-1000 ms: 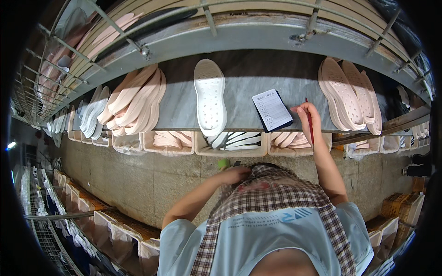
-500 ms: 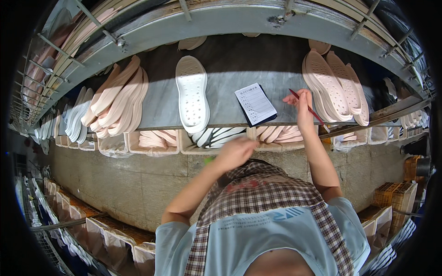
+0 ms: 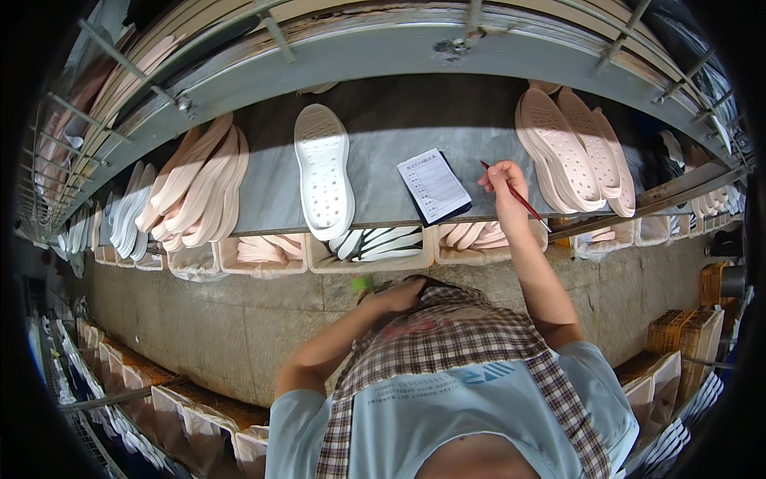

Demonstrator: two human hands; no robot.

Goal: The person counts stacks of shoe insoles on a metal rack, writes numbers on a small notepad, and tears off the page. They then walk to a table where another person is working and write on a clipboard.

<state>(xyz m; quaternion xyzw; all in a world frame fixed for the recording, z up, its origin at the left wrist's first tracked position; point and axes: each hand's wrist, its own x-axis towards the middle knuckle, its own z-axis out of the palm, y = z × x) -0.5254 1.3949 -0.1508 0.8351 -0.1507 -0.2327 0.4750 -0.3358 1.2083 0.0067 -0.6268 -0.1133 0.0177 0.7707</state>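
Note:
My right hand (image 3: 504, 177) is closed on a slim red pen (image 3: 523, 199) at the bench edge, right of the notepad. This pad of white printed slips (image 3: 435, 185) lies on a dark blue backing near the front edge. Low against my checked apron (image 3: 455, 327) is my left hand (image 3: 401, 294), whose fingers are hidden at the cloth. One white shoe sole (image 3: 324, 172) with rows of small holes lies left of the pad. Pale pink soles (image 3: 565, 152) stand overlapping to the right of my right hand, and more pink soles (image 3: 199, 184) are heaped at the left.
Under the bench (image 3: 375, 120) stands a row of lined bins; one bin (image 3: 319, 259) holds white and dark soles. A metal rail (image 3: 383, 68) crosses above the bench. Something small and green (image 3: 362, 284) shows by my left hand. Lined baskets (image 3: 191, 415) stand behind me.
My left hand has come down and back from in front of the bench to the apron. My right hand has shifted slightly left toward the pad, still holding the pen. The view has tilted a little.

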